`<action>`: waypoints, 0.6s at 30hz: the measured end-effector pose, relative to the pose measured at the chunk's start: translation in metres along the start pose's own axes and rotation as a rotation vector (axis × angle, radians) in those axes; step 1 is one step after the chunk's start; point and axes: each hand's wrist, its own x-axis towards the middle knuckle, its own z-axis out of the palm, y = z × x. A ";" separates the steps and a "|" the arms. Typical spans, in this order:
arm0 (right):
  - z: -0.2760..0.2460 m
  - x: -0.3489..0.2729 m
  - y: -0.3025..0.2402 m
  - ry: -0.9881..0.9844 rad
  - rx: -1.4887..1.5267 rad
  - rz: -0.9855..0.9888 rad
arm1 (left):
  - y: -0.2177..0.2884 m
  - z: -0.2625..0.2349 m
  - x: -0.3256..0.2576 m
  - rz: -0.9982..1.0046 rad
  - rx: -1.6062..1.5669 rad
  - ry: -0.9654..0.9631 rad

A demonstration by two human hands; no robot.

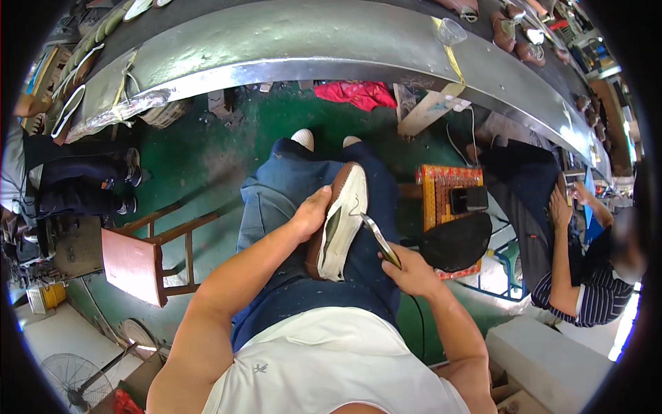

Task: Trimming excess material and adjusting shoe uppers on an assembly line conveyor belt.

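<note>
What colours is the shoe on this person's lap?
The shoe is mostly cream-white and brown, shown best in the head view.

Shoe workshop, metal bench (310,36), brown shoes (503,31)

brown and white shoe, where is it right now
In the head view, the shoe is near the middle, over the lap, between the left hand gripping its left side and the metal tool in the right hand.
</note>
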 end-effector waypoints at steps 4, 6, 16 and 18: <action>-0.002 0.016 0.005 0.062 -0.180 -0.185 | -0.005 0.002 -0.001 -0.029 0.118 0.028; -0.005 0.023 0.005 0.080 -0.219 -0.249 | -0.006 0.007 -0.005 0.039 0.242 0.073; 0.017 0.051 -0.006 0.116 -0.308 -0.285 | -0.029 -0.001 0.002 0.105 0.234 0.075; 0.020 0.056 0.000 0.172 -0.426 -0.331 | -0.034 -0.002 0.002 0.109 0.215 0.097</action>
